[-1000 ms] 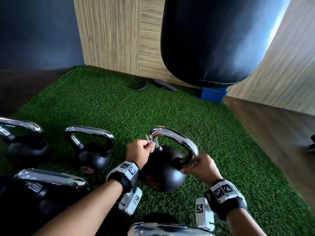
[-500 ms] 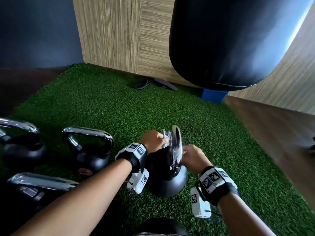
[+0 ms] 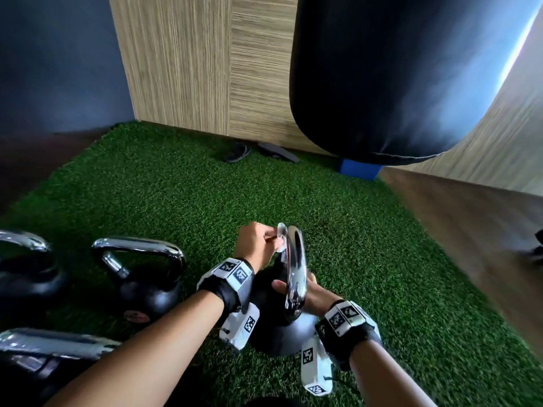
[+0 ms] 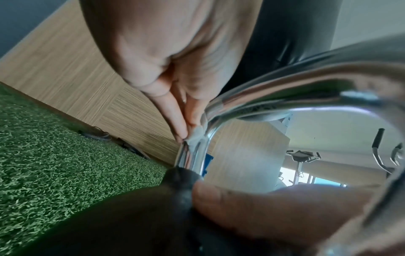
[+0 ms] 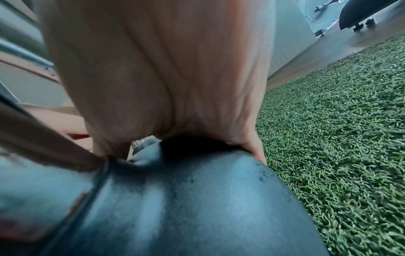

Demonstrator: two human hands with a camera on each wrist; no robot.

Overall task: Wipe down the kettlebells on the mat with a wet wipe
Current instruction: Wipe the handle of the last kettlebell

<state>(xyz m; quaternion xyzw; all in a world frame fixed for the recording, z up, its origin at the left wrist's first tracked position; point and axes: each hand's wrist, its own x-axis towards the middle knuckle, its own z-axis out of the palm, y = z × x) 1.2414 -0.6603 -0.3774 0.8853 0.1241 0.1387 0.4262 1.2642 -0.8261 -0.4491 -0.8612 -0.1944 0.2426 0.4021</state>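
A black kettlebell (image 3: pixel 282 333) with a chrome handle (image 3: pixel 295 268) stands on the green turf mat (image 3: pixel 176 201), its handle edge-on to me. My left hand (image 3: pixel 258 245) pinches a small wet wipe (image 3: pixel 280 239) against the far side of the handle; the left wrist view shows the wipe (image 4: pixel 197 134) pressed to the chrome bar (image 4: pixel 274 90) by my fingertips (image 4: pixel 181 133). My right hand (image 3: pixel 305 292) grips the near end of the handle where it meets the ball. In the right wrist view the palm (image 5: pixel 175 78) lies over the black ball (image 5: pixel 186 207).
Another kettlebell (image 3: pixel 147 283) stands left of the held one, with two more at the left edge (image 3: pixel 26 268) and lower left (image 3: pixel 53 348). A black punching bag (image 3: pixel 396 77) hangs ahead on the right. Sandals (image 3: pixel 238 152) and a blue block (image 3: pixel 358 168) lie by the wood wall.
The kettlebell has turned about a quarter turn, so its handle now faces me edge-on. Both hands moved with it, the left keeping the wipe on the handle.
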